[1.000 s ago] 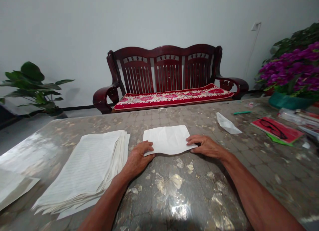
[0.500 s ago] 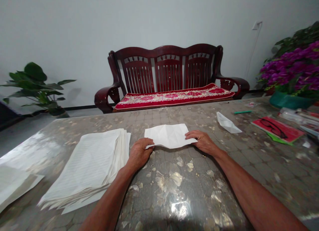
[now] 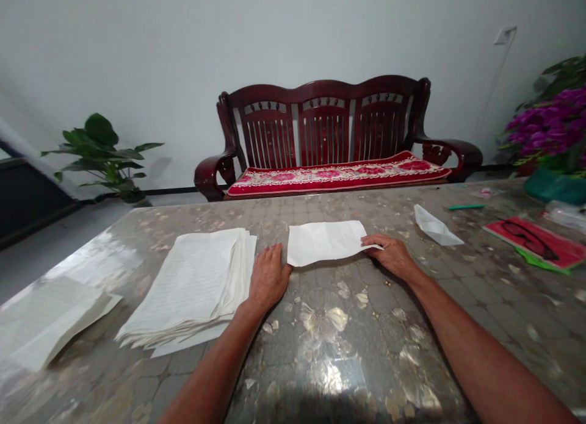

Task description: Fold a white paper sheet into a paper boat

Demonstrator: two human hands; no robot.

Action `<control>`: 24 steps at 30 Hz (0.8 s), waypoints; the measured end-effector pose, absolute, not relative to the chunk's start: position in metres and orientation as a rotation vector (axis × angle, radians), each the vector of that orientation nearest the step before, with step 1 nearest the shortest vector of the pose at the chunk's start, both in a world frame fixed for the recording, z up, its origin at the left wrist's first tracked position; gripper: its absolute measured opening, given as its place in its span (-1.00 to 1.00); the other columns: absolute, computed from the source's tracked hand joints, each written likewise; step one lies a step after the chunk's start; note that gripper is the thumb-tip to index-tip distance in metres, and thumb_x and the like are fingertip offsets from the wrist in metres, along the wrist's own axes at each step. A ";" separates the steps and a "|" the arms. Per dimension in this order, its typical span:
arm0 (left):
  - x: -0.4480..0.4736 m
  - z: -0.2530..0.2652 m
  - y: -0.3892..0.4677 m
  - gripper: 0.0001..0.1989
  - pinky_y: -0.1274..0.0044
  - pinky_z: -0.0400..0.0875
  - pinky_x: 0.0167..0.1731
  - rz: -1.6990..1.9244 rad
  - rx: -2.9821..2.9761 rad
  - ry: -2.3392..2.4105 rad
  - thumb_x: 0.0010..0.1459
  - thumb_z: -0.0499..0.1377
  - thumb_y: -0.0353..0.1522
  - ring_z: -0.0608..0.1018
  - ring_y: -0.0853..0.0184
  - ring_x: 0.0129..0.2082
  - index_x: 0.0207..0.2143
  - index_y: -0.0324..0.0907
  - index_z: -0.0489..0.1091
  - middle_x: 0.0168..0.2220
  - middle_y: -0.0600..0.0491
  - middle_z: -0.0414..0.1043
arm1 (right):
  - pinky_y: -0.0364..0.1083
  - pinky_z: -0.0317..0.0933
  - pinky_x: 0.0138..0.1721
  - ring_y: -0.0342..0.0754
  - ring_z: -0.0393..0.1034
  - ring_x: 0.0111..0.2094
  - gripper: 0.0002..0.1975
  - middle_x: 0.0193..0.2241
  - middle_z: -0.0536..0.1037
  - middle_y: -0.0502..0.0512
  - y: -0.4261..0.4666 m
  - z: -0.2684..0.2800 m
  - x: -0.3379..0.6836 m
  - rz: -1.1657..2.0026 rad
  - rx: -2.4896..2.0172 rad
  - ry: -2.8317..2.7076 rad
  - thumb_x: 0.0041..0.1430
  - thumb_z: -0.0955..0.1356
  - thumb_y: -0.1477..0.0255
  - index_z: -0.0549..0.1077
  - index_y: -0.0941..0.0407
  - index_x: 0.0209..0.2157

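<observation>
A white sheet of paper (image 3: 326, 243), folded and faintly creased, lies across the middle of the table. My right hand (image 3: 390, 253) pinches its right end, the near corner sticking out between thumb and fingers. Beside the left end, my left hand (image 3: 270, 273) rests flat with its fingers stretched forward; its thumb tip is by the sheet's near left corner, and whether they touch I cannot tell. To the left of that hand sits a thick stack of lined paper (image 3: 187, 277). A folded white paper boat (image 3: 437, 225) stands beyond my right hand.
More paper (image 3: 59, 317) lies at the table's left. On the right are a green pen (image 3: 467, 207), a red booklet (image 3: 565, 241) with dark-framed glasses (image 3: 526, 236) on it, and purple flowers (image 3: 549, 125) in a teal pot. A wooden bench (image 3: 325, 131) stands behind the table.
My left hand has let go of the sheet's left end and flattened onto the table beside it. The sheet looks flatter. The whole view has shifted, so things appear farther right.
</observation>
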State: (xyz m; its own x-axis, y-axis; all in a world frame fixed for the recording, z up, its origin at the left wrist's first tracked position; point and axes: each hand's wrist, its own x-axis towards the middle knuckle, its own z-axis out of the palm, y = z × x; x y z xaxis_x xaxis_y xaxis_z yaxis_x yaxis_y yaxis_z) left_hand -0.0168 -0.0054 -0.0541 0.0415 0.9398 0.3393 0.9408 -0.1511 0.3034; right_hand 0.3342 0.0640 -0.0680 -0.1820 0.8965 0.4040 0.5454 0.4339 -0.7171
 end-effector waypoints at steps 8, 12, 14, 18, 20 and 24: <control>-0.057 -0.052 -0.022 -0.54 0.03 0.16 0.23 -0.495 -2.078 -2.155 0.36 -0.02 -0.16 0.29 -0.05 0.30 0.16 -0.21 0.35 0.27 -0.25 0.30 | 0.10 0.36 0.05 0.09 0.57 -0.12 -0.87 -0.19 0.68 0.03 0.064 -0.068 0.334 0.484 -1.228 -1.896 0.05 0.42 0.39 0.63 -0.02 -0.34; -0.064 -0.049 -0.019 -0.53 0.02 0.17 0.24 -0.584 -2.071 -2.188 0.31 0.05 -0.19 0.31 -0.05 0.29 0.17 -0.24 0.34 0.24 -0.26 0.34 | 0.11 0.35 0.05 0.09 0.56 -0.12 -0.87 -0.19 0.67 0.04 0.062 -0.066 0.332 0.495 -1.227 -1.903 0.05 0.41 0.41 0.63 -0.01 -0.34; -0.060 -0.045 -0.015 -0.46 0.09 0.19 0.27 -0.718 -2.200 -2.092 0.21 0.12 -0.29 0.30 -0.02 0.31 0.23 -0.26 0.28 0.27 -0.25 0.30 | 0.11 0.35 0.05 0.08 0.56 -0.12 -0.87 -0.19 0.67 0.04 0.062 -0.065 0.331 0.503 -1.226 -1.915 0.06 0.41 0.42 0.63 -0.01 -0.33; -0.037 -0.037 0.000 -0.27 0.12 0.12 0.34 -0.915 -2.612 -1.663 0.06 0.18 -0.45 0.21 0.05 0.38 0.32 -0.18 0.20 0.34 -0.14 0.22 | 0.11 0.34 0.06 0.06 0.56 -0.12 -0.87 -0.18 0.67 0.05 0.059 -0.060 0.329 0.537 -1.201 -1.932 0.08 0.41 0.44 0.62 0.00 -0.32; -0.025 -0.036 0.009 -0.36 0.12 0.16 0.32 -0.966 -2.742 -1.576 0.07 0.21 -0.44 0.29 0.05 0.34 0.25 -0.14 0.30 0.27 -0.12 0.33 | 0.10 0.34 0.06 0.06 0.56 -0.12 -0.88 -0.18 0.67 0.06 0.056 -0.056 0.328 0.566 -1.178 -1.946 0.09 0.41 0.43 0.62 0.01 -0.33; -0.015 -0.045 0.020 -0.66 0.15 0.29 0.26 -1.142 -2.908 -1.619 0.11 0.26 -0.36 0.56 0.14 0.10 -0.02 -0.09 0.52 0.04 -0.04 0.57 | 0.09 0.33 0.06 0.06 0.54 -0.07 -0.94 -0.14 0.66 0.08 0.049 -0.050 0.328 0.607 -1.123 -1.997 0.09 0.43 0.43 0.60 0.02 -0.37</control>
